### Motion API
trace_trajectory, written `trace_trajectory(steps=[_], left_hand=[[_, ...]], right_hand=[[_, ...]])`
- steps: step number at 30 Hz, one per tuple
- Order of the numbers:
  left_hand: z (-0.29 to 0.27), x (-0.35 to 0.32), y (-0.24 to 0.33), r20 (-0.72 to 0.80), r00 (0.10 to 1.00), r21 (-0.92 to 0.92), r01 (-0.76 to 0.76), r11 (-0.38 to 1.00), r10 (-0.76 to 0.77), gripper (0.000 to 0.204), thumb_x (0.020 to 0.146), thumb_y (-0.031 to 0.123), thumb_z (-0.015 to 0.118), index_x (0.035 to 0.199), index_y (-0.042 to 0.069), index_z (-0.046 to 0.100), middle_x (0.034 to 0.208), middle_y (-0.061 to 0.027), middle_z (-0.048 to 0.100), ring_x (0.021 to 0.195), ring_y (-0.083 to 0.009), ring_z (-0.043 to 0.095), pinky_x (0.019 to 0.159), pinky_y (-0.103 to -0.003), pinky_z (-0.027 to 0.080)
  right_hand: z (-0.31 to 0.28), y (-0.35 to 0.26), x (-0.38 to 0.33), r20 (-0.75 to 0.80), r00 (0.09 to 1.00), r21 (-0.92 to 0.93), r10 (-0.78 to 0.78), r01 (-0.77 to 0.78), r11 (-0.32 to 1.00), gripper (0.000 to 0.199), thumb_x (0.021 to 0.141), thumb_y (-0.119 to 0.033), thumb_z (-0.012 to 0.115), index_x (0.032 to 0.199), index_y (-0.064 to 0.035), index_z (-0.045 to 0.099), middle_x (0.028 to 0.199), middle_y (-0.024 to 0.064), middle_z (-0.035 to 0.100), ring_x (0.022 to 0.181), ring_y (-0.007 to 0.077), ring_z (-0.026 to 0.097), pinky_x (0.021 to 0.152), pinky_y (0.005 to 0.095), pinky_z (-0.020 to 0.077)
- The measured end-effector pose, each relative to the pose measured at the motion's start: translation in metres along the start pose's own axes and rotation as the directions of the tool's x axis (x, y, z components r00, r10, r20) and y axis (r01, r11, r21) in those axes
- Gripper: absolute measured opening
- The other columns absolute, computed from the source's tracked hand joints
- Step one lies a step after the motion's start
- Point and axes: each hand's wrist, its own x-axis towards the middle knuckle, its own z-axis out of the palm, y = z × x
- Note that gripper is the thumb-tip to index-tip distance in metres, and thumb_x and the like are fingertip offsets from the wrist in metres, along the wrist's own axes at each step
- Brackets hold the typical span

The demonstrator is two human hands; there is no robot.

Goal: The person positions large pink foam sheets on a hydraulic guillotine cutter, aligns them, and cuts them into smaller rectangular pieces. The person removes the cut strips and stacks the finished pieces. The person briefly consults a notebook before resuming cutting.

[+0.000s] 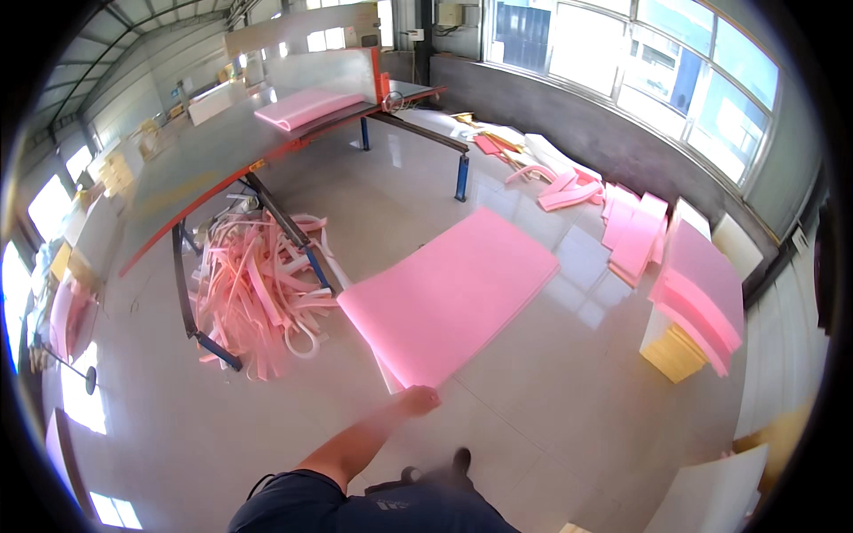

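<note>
My left hand (419, 400) reaches in from the lower left, its fingers closed at the near corner of a large pink foam sheet (449, 289). The fingertips are small and slightly blurred there. The sheet spreads away from me over the glossy floor, its far corner toward the window wall. A white strip (388, 373) shows along its left edge, beneath the pink. My right hand is out of view.
A large worktable (200, 164) with a red edge carries a folded pink sheet (309, 108). Tangled pink foam offcuts (253, 289) lie under it, around its legs. At right, pink foam pieces (702, 275) rest over a yellow block (673, 354). White panels (711, 493) stand lower right.
</note>
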Motion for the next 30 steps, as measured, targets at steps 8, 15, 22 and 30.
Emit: trace_trajectory(steps=[8, 15, 22, 30], left_hand=[[-0.021, 0.001, -0.064, 0.195, 0.965, 0.167, 0.141, 0.976, -0.173, 0.03, 0.084, 0.044, 0.065, 0.093, 0.017, 0.074, 0.097, -0.0094, 0.073, 0.093, -0.0304, 0.069, 0.083, -0.045, 0.054], [-0.002, -0.098, -0.233, -0.021, 0.655, -0.414, 0.682, 0.603, -0.755, 0.031, 0.088, 0.041, 0.063, 0.095, 0.014, 0.075, 0.095, -0.01, 0.072, 0.09, -0.0267, 0.068, 0.081, -0.043, 0.054], [0.097, -0.171, -0.368, 0.398, 0.589, -0.261, 0.808, 0.529, -0.704, 0.038, 0.092, 0.053, 0.06, 0.103, 0.021, 0.077, 0.098, 0.0018, 0.075, 0.099, -0.0159, 0.07, 0.087, -0.04, 0.056], [-0.134, -0.094, -0.579, -0.215, 0.651, -0.162, 0.711, 0.685, -0.727, 0.034, 0.084, 0.046, 0.069, 0.095, 0.015, 0.077, 0.09, -0.0035, 0.075, 0.091, -0.0236, 0.071, 0.084, -0.04, 0.056]], right_hand=[[-0.183, -0.117, 0.145, -0.197, 0.976, 0.735, 0.088, 0.088, 0.672, 0.026, 0.083, -0.008, 0.059, 0.059, -0.0047, 0.051, 0.053, 0.0089, 0.049, 0.041, 0.0223, 0.052, 0.038, 0.0352, 0.0413], [-0.269, -0.417, 0.23, -0.178, 0.915, -0.092, -0.361, 0.35, 0.932, 0.019, 0.077, -0.02, 0.066, 0.066, -0.0046, 0.064, 0.063, 0.0072, 0.066, 0.055, 0.0182, 0.063, 0.054, 0.0332, 0.0503], [-0.232, -0.725, 0.287, -0.209, 0.707, -0.353, -0.675, 0.589, 0.727, 0.023, 0.081, -0.029, 0.064, 0.072, -0.0086, 0.069, 0.064, 0.0057, 0.067, 0.062, 0.0192, 0.066, 0.062, 0.0357, 0.0532], [-0.152, -0.905, 0.252, -0.023, 0.652, -0.55, -0.758, 0.625, 0.554, 0.02, 0.08, -0.027, 0.065, 0.081, -0.0091, 0.075, 0.077, 0.0078, 0.075, 0.068, 0.0176, 0.073, 0.072, 0.0327, 0.0588]])
